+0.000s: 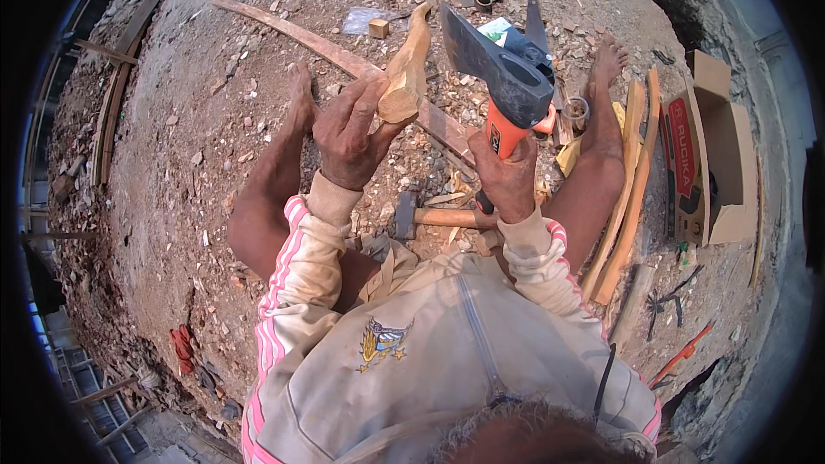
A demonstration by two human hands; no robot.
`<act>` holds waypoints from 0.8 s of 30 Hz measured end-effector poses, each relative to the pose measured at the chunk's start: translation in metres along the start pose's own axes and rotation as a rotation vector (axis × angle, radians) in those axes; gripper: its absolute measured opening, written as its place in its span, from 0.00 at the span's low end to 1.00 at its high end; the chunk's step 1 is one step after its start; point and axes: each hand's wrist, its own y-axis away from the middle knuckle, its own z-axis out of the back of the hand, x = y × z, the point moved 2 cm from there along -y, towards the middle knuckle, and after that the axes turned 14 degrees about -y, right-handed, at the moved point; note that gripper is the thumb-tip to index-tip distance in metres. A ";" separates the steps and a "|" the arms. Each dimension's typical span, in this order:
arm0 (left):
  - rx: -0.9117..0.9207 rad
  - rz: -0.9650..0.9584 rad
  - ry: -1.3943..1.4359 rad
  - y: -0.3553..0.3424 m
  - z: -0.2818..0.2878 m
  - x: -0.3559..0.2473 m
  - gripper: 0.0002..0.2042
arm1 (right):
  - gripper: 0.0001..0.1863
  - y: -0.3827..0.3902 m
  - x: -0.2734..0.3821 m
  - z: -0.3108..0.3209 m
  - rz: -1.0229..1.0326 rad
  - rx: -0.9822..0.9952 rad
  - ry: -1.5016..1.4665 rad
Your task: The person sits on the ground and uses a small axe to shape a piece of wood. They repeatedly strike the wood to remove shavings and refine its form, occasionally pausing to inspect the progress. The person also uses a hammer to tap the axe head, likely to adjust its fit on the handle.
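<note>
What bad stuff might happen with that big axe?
1. The left hand grips the carved wood without a glove, so a missed swing of the axe might cut it.
2. The right leg and right foot are bare, so a slip or a sharp flying chip might hurt them.
3. If the right hand lost its grip, the heavy-looking axe might drop.

Wood piece (407, 69) left of axe (505, 90); hammer (447, 217) below; box (733, 155) right.
</note>
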 end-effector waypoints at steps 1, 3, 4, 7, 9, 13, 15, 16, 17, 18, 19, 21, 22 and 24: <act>-0.004 0.005 0.010 0.000 0.001 0.000 0.26 | 0.04 -0.003 0.027 -0.002 0.064 0.031 0.035; -0.019 -0.002 0.021 -0.003 0.002 -0.002 0.26 | 0.04 -0.014 0.060 -0.004 0.434 0.031 -0.014; -0.014 -0.005 0.005 0.000 0.001 0.000 0.27 | 0.06 -0.011 0.056 -0.004 0.362 0.066 -0.028; -0.007 -0.017 0.077 -0.004 0.000 -0.002 0.27 | 0.10 -0.007 0.018 -0.010 0.143 0.140 0.074; 0.011 -0.007 0.037 0.005 0.001 -0.003 0.27 | 0.13 -0.010 -0.001 -0.012 -0.148 0.222 0.155; -0.007 -0.001 0.015 0.002 0.000 0.003 0.27 | 0.14 -0.004 0.032 -0.017 0.257 0.107 0.059; -0.006 0.008 0.017 0.001 0.001 0.000 0.27 | 0.13 0.008 0.013 -0.011 0.202 0.001 -0.196; 0.007 0.018 0.027 -0.004 0.001 -0.002 0.27 | 0.11 0.006 0.011 -0.007 0.236 0.030 -0.024; 0.021 0.027 0.037 -0.007 0.002 -0.003 0.26 | 0.10 0.002 0.011 -0.007 0.270 0.060 0.148; 0.013 0.038 0.040 -0.004 0.000 -0.004 0.26 | 0.09 -0.009 0.001 -0.010 -0.050 0.184 0.211; 0.008 0.039 0.038 0.001 -0.001 -0.001 0.26 | 0.09 -0.014 -0.018 -0.008 -0.117 0.159 0.283; -0.030 0.018 0.028 -0.008 -0.007 0.006 0.26 | 0.08 -0.003 -0.023 0.004 -0.136 0.073 0.174; -0.008 0.029 0.031 -0.002 -0.003 0.001 0.26 | 0.06 0.003 -0.001 -0.004 -0.144 -0.032 -0.029; 0.024 0.027 0.031 0.005 0.002 -0.003 0.26 | 0.05 0.000 0.028 -0.006 0.156 -0.027 -0.052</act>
